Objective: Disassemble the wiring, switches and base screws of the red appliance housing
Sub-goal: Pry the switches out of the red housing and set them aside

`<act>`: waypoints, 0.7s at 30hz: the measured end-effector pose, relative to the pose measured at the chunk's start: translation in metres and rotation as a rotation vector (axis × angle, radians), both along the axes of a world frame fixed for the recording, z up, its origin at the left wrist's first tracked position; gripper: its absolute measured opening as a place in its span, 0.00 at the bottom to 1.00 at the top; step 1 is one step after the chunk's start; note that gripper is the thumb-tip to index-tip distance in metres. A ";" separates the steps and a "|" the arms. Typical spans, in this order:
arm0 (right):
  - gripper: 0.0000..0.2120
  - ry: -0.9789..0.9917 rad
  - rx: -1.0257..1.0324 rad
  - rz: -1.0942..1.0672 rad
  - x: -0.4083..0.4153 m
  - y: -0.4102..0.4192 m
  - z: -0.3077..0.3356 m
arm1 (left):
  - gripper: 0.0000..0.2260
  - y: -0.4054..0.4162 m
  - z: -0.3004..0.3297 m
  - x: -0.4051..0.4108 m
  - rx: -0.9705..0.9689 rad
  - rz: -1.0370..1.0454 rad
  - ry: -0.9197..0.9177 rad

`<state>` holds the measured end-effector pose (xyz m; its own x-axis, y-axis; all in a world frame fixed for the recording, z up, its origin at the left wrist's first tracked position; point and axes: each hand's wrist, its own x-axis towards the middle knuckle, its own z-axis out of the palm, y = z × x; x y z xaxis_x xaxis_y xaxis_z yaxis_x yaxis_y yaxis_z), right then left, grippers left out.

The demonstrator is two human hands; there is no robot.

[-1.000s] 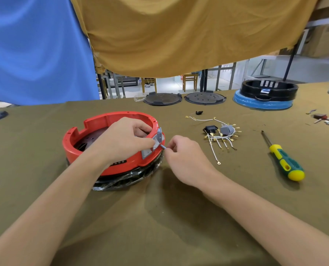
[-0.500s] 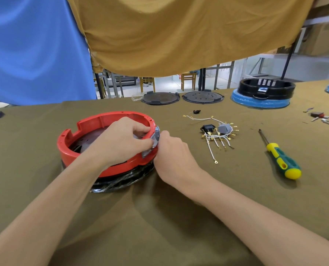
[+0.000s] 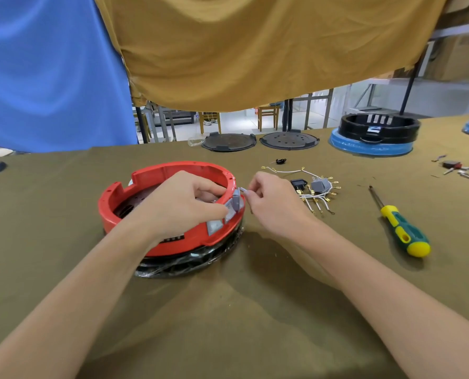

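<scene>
While both forearms reach in from the near edge of the worktop (image 3: pixel 227 324), the step in hand looks to be freeing a switch from the red housing (image 3: pixel 156 173), which sits left of the middle on a black base wrapped in film (image 3: pixel 189 263). The left hand (image 3: pixel 181 206) curls over the housing's rim, its fingers gripping the wall beside a grey switch (image 3: pixel 236 202) that stands half out of its slot. The right hand (image 3: pixel 274 201) pinches something small and pale at that switch, possibly a wire end or tab; the view is too small to tell. Next, the switch likely needs a steady pull outward while the left hand braces the housing. Farther right lie removed wires and switches (image 3: pixel 315 191) and a screwdriver (image 3: pixel 400 228); black lids (image 3: pixel 258 140) rest at the far edge.
</scene>
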<state>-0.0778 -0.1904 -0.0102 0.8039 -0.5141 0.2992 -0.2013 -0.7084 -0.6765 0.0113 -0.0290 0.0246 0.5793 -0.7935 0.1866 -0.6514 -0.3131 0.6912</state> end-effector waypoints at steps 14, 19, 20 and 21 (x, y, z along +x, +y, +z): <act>0.08 0.083 0.119 0.292 -0.015 -0.040 0.008 | 0.11 0.001 -0.001 0.000 0.065 0.004 -0.175; 0.14 0.025 0.367 0.435 -0.020 -0.051 0.014 | 0.13 0.021 0.016 0.010 0.161 -0.169 -0.107; 0.13 0.022 0.384 0.454 -0.020 -0.051 0.013 | 0.14 0.024 0.017 0.012 0.158 -0.190 -0.087; 0.12 0.028 0.364 0.467 -0.020 -0.050 0.013 | 0.14 0.025 0.016 0.015 0.159 -0.193 -0.087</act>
<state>-0.0981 -0.2409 0.0031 0.9747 -0.1695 0.1457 0.0551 -0.4495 -0.8916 0.0260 -0.0043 0.0407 0.4018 -0.9110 0.0932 -0.7647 -0.2778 0.5815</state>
